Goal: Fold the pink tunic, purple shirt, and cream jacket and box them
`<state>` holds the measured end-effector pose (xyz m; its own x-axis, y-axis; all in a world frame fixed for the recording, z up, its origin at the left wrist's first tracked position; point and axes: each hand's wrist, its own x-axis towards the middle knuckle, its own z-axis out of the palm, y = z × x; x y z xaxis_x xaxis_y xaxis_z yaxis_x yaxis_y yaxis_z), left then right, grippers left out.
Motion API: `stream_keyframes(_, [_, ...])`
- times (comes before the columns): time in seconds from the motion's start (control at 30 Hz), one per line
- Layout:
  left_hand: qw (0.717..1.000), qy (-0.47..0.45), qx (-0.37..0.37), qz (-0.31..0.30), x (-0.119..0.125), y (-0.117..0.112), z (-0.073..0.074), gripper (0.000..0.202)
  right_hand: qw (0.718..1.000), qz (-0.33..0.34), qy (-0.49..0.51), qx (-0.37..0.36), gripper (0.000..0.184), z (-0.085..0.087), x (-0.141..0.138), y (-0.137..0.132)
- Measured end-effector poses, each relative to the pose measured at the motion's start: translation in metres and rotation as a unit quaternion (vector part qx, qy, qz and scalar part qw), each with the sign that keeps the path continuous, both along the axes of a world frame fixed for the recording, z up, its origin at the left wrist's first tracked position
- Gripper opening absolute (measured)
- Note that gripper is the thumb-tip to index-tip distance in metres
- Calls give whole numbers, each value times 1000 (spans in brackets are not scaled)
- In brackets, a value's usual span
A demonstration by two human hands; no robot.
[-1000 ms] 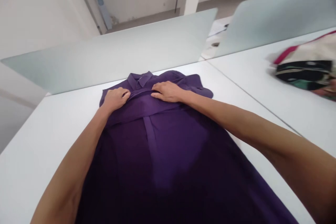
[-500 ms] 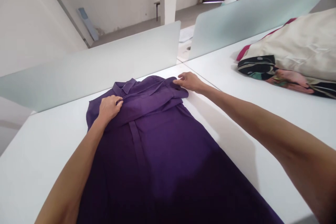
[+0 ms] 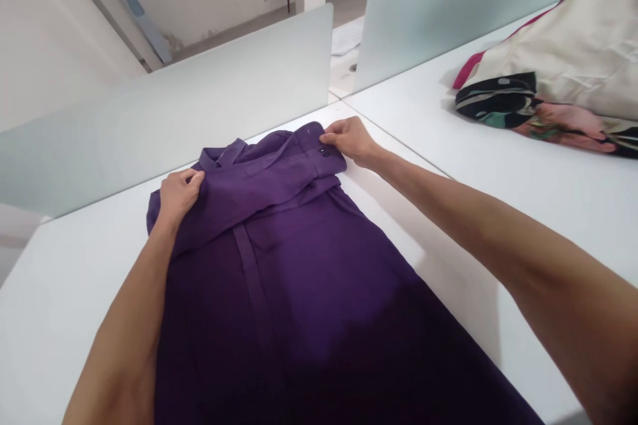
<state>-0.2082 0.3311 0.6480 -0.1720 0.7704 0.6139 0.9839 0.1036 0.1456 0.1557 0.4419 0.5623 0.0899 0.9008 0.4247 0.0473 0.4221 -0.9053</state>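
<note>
A dark purple long-sleeved shirt (image 3: 299,292) lies flat on a white table (image 3: 74,305), with one sleeve folded across its upper part. My right hand (image 3: 351,139) pinches that sleeve's buttoned cuff (image 3: 323,154) at the shirt's far right corner. My left hand (image 3: 179,196) grips the folded cloth at the shirt's left shoulder. The sleeve and my hands cover most of the collar (image 3: 224,157). A narrow strip of fabric runs down the shirt's middle.
Frosted glass partitions (image 3: 174,106) stand along the table's far edge. On the adjoining white table at right lies a bundle of cream, pink and dark floral cloth (image 3: 543,80). Papers lie beyond the partitions, with a pillar and a wall farther off.
My right hand has taken the sleeve's end, and the cuff with its buttons now shows. My left hand has shifted toward the shirt's left edge. The view has tilted slightly.
</note>
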Motion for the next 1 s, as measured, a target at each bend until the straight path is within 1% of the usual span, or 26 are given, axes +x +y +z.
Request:
stream_keyframes(0.07, [1000, -3, -11, 21, 0, 3, 2, 24, 1000, -5, 8, -21, 15, 2, -6, -3])
stream_keyframes(0.13, [999, -25, -11, 18, -2, 2, 6, 24, 999, -22, 21, -25, 16, 8, -9, -9])
stream_keyframes(0.2, [997, -72, -5, -7, -6, -3, 12, 25, 999, -34, 35, -21, 18, 17, -9, -15])
stream_keyframes(0.3, [986, -163, 11, -41, -16, -10, 21, 28, 999, -21, 45, -17, 18, 29, -9, -24])
stream_keyframes(0.33, [981, -187, 15, -43, -20, -12, 24, 30, 999, -15, 48, -19, 17, 30, -10, -25])
stream_keyframes(0.4, [980, -199, 3, -23, -27, -11, 26, 31, 999, -28, 2, -28, 16, 26, -12, -25])
stream_keyframes(0.47, [988, -154, -24, 3, -33, -8, 24, 29, 993, -64, -92, -35, 12, 16, -15, -24])
stream_keyframes(0.5, [992, -126, -26, 7, -37, -7, 22, 28, 986, -79, -140, -36, 10, 11, -16, -24])
stream_keyframes(0.57, [996, -94, 8, -4, -47, -9, 16, 28, 974, -90, -204, -31, 8, 3, -16, -27])
stream_keyframes(0.63, [993, -102, 61, -12, -63, -19, 10, 32, 972, -77, -221, -23, 12, 0, -15, -36])
stream_keyframes(0.67, [991, -112, 75, -5, -73, -27, 8, 34, 971, -71, -230, -17, 16, -1, -13, -40])
stream_keyframes(0.73, [987, -135, 77, 29, -96, -46, 4, 36, 968, -64, -243, -21, 17, -2, -7, -45])
stream_keyframes(0.77, [985, -148, 76, 48, -108, -56, 2, 36, 966, -77, -246, -33, 18, -3, -5, -45])
stream_keyframes(0.83, [979, -171, 74, 79, -126, -76, -1, 34, 968, -90, -220, -77, 18, -7, -2, -43])
stream_keyframes(0.9, [975, -192, 67, 90, -135, -88, -5, 34, 975, -88, -175, -102, 21, -11, -1, -41])
stream_keyframes(0.93, [973, -202, 59, 90, -136, -91, -7, 36, 977, -87, -161, -110, 23, -13, -1, -42])
stream_keyframes(1.0, [973, -209, 35, 88, -133, -89, -11, 43, 977, -83, -158, -115, 29, -15, -1, -45])
